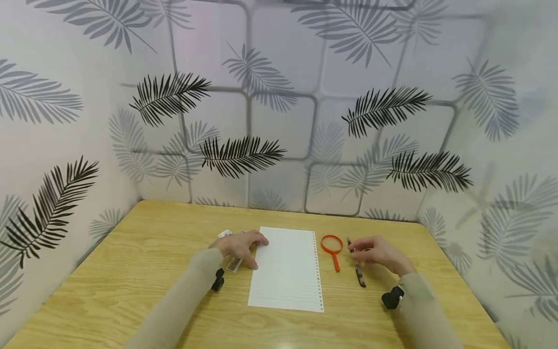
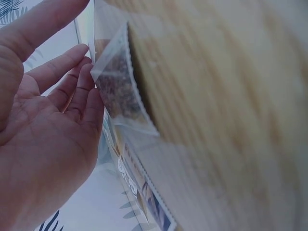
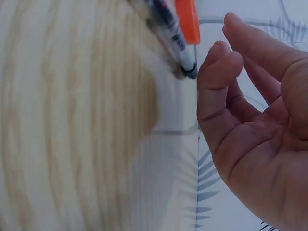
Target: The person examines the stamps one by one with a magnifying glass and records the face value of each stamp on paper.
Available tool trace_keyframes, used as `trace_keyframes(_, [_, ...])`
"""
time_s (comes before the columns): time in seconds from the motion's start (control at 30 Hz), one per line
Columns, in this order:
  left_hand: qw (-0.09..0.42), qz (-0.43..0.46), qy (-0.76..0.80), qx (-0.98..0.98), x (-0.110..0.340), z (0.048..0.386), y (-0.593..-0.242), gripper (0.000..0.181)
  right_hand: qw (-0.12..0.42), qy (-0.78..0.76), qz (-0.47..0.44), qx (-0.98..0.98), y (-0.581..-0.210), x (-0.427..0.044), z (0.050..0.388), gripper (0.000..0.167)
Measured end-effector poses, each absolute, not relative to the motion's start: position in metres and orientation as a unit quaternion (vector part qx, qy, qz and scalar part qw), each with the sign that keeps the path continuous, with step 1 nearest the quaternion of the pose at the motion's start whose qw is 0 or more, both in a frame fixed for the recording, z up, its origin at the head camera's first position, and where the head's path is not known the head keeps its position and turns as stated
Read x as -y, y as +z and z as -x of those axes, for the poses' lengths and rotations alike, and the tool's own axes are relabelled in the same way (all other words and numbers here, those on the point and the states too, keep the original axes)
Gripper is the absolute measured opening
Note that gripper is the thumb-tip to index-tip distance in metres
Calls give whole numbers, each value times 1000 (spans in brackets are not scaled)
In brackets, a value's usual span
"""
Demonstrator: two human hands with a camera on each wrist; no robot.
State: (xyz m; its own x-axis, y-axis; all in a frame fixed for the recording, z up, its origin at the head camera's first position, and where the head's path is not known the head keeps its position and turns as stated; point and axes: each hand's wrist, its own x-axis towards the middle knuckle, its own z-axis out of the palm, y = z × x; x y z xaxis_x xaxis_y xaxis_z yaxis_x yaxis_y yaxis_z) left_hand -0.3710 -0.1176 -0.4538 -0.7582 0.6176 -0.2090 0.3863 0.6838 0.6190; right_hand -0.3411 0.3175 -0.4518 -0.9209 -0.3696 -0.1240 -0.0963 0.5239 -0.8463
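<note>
A white sheet of lined, hole-punched paper [image 1: 285,269] lies on the table. My left hand [image 1: 240,245] rests at its left edge, fingers extended and thumb spread. Under and beside that hand are small cards or stamps; in the left wrist view one clear-edged piece [image 2: 120,89] with a toothed border stands tilted near the fingers [image 2: 79,91]. On the right, a dark patterned pen [image 1: 359,274] lies on the table. My right hand [image 1: 377,253] hovers at its upper end with loosely bent fingers; in the right wrist view the pen's end [image 3: 187,67] is apart from the fingertips.
An orange-red magnifying glass [image 1: 334,253] lies between the paper and the pen. The wooden table [image 1: 131,271] meets a leaf-patterned wall [image 1: 279,184] at the back. Each wrist wears a small black device [image 1: 392,297].
</note>
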Motion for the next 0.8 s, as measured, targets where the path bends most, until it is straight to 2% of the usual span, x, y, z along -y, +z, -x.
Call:
trace_keyframes(0.2, [207,-275,276,-898,116,371,-454,73,182,-477,133,-850,-460,-322,346,41])
trace_keyframes(0.8, [213,-262,291,-895,117,372,-455,74,199,-444,159,-859,-460,-318,352,39])
